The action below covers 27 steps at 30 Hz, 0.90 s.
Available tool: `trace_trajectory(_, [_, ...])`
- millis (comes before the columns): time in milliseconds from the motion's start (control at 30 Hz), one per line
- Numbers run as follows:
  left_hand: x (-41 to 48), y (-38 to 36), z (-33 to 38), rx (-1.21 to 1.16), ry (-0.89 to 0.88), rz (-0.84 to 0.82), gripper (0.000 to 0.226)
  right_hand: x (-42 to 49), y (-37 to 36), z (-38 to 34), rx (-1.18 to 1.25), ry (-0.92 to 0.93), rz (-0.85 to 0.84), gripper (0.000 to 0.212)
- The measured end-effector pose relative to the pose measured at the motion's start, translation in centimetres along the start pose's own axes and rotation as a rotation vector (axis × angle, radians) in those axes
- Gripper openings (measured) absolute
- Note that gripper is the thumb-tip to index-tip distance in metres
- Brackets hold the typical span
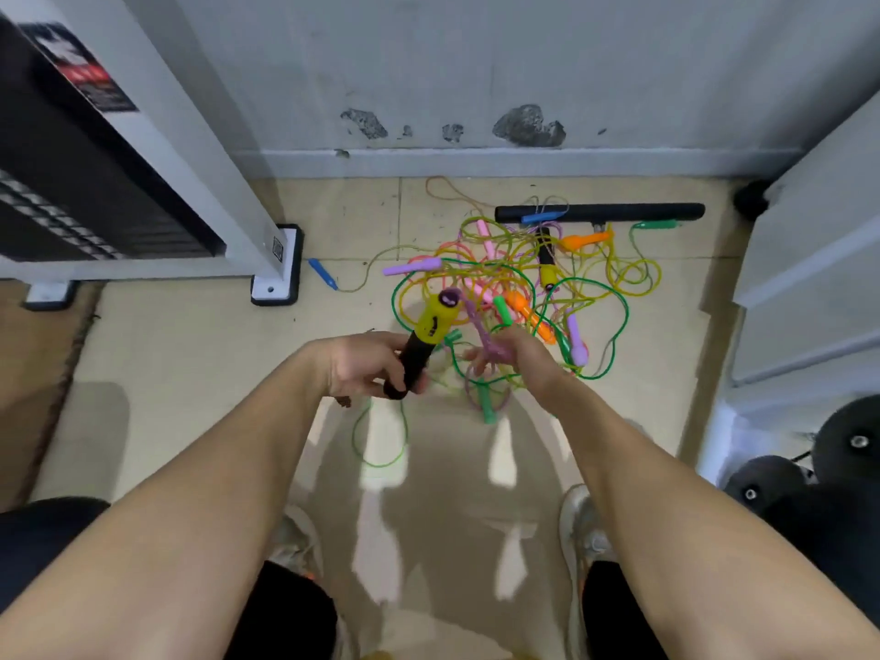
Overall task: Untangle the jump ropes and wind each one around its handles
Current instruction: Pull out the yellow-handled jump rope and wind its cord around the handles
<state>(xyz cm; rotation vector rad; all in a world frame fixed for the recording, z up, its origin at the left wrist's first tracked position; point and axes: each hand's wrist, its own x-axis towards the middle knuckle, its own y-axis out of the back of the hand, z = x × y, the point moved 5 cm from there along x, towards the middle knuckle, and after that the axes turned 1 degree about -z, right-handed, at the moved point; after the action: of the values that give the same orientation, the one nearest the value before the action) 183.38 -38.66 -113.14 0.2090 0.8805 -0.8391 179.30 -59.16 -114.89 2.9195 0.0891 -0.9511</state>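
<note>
Head view: the left hand (366, 366) grips the black lower end of a yellow-and-black handle (431, 328), which tilts up beyond its fingers. A purple rope (476, 321) runs from the handle's cap to the blurred right hand (516, 359), whose grip cannot be told. The multicoloured tangle (524, 278) lies on the floor (190, 350) just past both sets of fingertips

The rope tangle (516, 283) lies on the floor (190, 350), a bar (619, 212) behind it.
</note>
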Motion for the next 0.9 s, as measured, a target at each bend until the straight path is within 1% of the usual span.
trace_trajectory(100, [-4.0,-0.3,3.2,-0.332,-0.118,0.109,0.021,-2.0,-0.7,-1.0,0.066,-0.051,-0.057,0.064])
trace_trajectory(167, [-6.0,0.6,4.5,-0.431,-0.211,0.278,0.017,-3.3,-0.8,-1.3,0.049,-0.098,-0.068,0.067])
trace_trajectory(200, [-6.9,1.4,4.8,-0.478,-0.260,0.388,0.019,-3.7,-0.7,-1.1,-0.018,-0.098,-0.063,0.064])
trace_trajectory(233, [-7.6,2.4,4.8,-0.561,-0.300,0.488,0.023,-4.1,-0.3,-0.8,-0.145,-0.086,-0.027,0.060])
trace_trajectory(300, [-8.7,3.9,4.3,-0.743,-0.351,0.626,0.028,-4.9,0.7,-0.4,-0.425,-0.077,0.061,0.051])
trace_trajectory(333, [-9.1,4.3,3.8,-0.765,-0.354,0.666,0.028,-5.4,0.9,-0.4,-0.489,-0.082,0.085,0.049])
trace_trajectory(367, [-9.4,4.3,3.3,-0.694,-0.346,0.704,0.023,-5.9,0.9,-0.6,-0.460,-0.099,0.097,0.049])
trace_trajectory(400, [-9.6,3.9,3.1,-0.518,-0.325,0.740,0.015,-6.4,0.4,-1.3,-0.345,-0.104,0.104,0.046])
trace_trajectory(433, [-9.5,3.1,2.8,-0.316,-0.302,0.741,0.006,-6.8,-0.2,-2.3,-0.202,-0.094,0.100,0.042])
trace_trajectory(467, [-9.3,1.7,2.8,-0.138,-0.307,0.699,0.009,-7.2,-1.2,-3.7,-0.050,-0.068,0.079,0.037])
trace_trajectory(500, [-8.8,0.2,2.8,-0.016,-0.330,0.621,0.018,-7.3,-2.1,-5.3,0.063,-0.024,0.062,0.033])
trace_trajectory(533, [-8.4,-1.6,2.9,0.045,-0.356,0.522,0.025,-7.5,-3.1,-7.0,0.154,0.025,0.043,0.032])
trace_trajectory(600, [-7.7,-4.7,3.3,0.091,-0.395,0.356,0.024,-7.7,-4.4,-9.8,0.248,0.100,0.027,0.034])
trace_trajectory(667, [-7.1,-6.2,3.4,0.080,-0.420,0.314,0.015,-7.8,-4.7,-11.5,0.323,0.136,0.039,0.035])
trace_trajectory(767, [-7.7,-6.0,3.6,0.069,-0.434,0.395,0.004,-7.8,-3.6,-12.3,0.423,0.170,0.060,0.031])
trace_trajectory(833, [-8.1,-5.4,3.7,-0.088,-0.427,0.427,0.020,-7.8,-2.5,-12.1,0.480,0.176,0.097,0.034])
trace_trajectory(867, [-8.3,-5.3,4.0,-0.228,-0.437,0.414,0.023,-7.8,-1.9,-11.9,0.478,0.174,0.139,0.033])
trace_trajectory(900, [-8.6,-5.3,4.4,-0.361,-0.458,0.385,0.022,-7.8,-1.5,-11.3,0.450,0.171,0.193,0.028])
